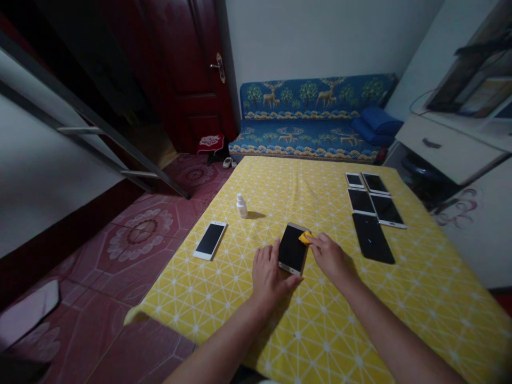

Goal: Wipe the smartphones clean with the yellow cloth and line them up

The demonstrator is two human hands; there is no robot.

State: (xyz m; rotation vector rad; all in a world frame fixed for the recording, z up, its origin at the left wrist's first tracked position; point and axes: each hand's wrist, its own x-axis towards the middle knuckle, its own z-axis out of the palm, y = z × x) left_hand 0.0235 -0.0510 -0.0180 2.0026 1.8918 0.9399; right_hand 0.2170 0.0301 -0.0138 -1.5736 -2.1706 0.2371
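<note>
A gold-rimmed smartphone (293,248) lies face up on the yellow tablecloth, its dark screen showing. My left hand (269,273) grips its near left corner, with the fingers along the left side and the thumb at the bottom edge. Pinched in my right hand (328,256) is a small yellow cloth (306,237), pressed to the upper right part of the screen. To the left lies a white smartphone (210,241), also face up. Beyond it a small white bottle (241,206) stands upright.
On the right of the table (320,330) lie several phones (362,201) close together, with a black phone-shaped piece (372,238) nearest me. A blue patterned sofa (296,136) stands past the far edge. A white cabinet (460,144) is at the right, a metal ladder (120,154) at the left.
</note>
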